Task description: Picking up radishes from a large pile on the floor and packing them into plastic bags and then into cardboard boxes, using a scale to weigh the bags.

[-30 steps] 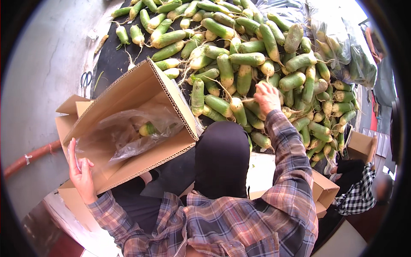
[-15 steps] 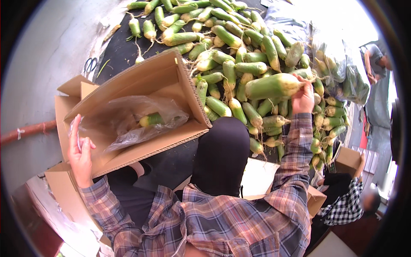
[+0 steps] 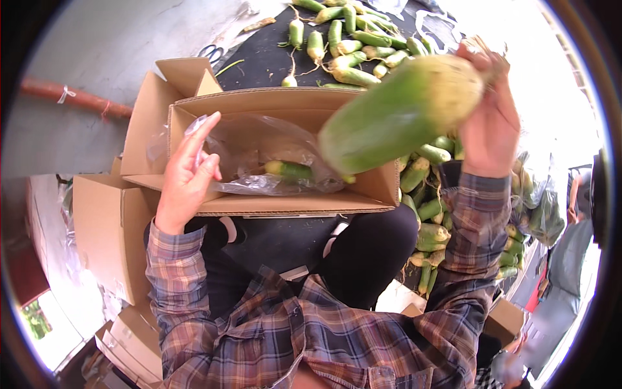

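Observation:
My right hand (image 3: pixel 494 117) is closed around the pale root end of a large green radish (image 3: pixel 395 117). The radish is raised and tilted over the right end of an open cardboard box (image 3: pixel 285 206), close to the camera and slightly blurred. Inside the box lies a clear plastic bag (image 3: pixel 259 139) with a green radish (image 3: pixel 288 170) in it. My left hand (image 3: pixel 190 172) is at the box's left end, index finger stretched up and thumb apart, with the bag's film caught at its fingers; the exact grip is partly hidden.
Many green radishes (image 3: pixel 353 59) are piled on a dark surface beyond and right of the box. Scissors (image 3: pixel 211 53) lie at the back left. More cardboard boxes (image 3: pixel 97 230) stand at left. Filled plastic bags (image 3: pixel 546 214) are at far right. My knee (image 3: pixel 382 246) is below the box.
My right hand has brought the radish up and closer to the camera, from above the pile to over the box's right end. The view has turned, so the box sits more centrally.

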Demonstrator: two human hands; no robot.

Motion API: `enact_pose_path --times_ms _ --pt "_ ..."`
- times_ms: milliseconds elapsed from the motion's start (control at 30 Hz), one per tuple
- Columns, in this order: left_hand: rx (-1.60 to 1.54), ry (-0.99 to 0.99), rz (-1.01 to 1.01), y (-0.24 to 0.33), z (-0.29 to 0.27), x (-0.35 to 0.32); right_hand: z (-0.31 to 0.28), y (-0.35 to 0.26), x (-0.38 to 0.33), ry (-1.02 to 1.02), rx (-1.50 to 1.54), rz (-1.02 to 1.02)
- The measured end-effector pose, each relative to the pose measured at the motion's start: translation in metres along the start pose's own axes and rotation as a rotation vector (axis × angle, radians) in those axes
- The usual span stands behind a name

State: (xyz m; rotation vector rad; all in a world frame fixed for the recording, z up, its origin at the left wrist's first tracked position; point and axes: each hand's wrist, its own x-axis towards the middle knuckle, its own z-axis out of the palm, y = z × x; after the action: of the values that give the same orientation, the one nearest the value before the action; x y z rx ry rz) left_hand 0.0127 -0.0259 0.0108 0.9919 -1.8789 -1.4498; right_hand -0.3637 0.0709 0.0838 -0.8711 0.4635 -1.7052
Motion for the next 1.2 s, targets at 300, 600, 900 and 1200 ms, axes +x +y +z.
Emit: enact_pose_path --times_ms 300,600,900,1200 --pt "-0.132 0.005 -0.196 0.002 -0.004 -0.007 0.061 0.209 0.041 -0.456 -0.707 0.516" --pt "-0.289 0.086 -0.254 0.015 -0.001 -0.021 -0.041 0.352 0.000 -1.104 -1.467 0.625" --pt "-0.213 0.002 -0.245 0.008 0.008 -0.020 -0.056 0.354 -0.013 -0.695 -1.587 0.659" --pt "-0.250 0.106 -0.204 0.002 0.001 -0.005 0.041 0.186 0.032 -0.760 -1.608 0.623"
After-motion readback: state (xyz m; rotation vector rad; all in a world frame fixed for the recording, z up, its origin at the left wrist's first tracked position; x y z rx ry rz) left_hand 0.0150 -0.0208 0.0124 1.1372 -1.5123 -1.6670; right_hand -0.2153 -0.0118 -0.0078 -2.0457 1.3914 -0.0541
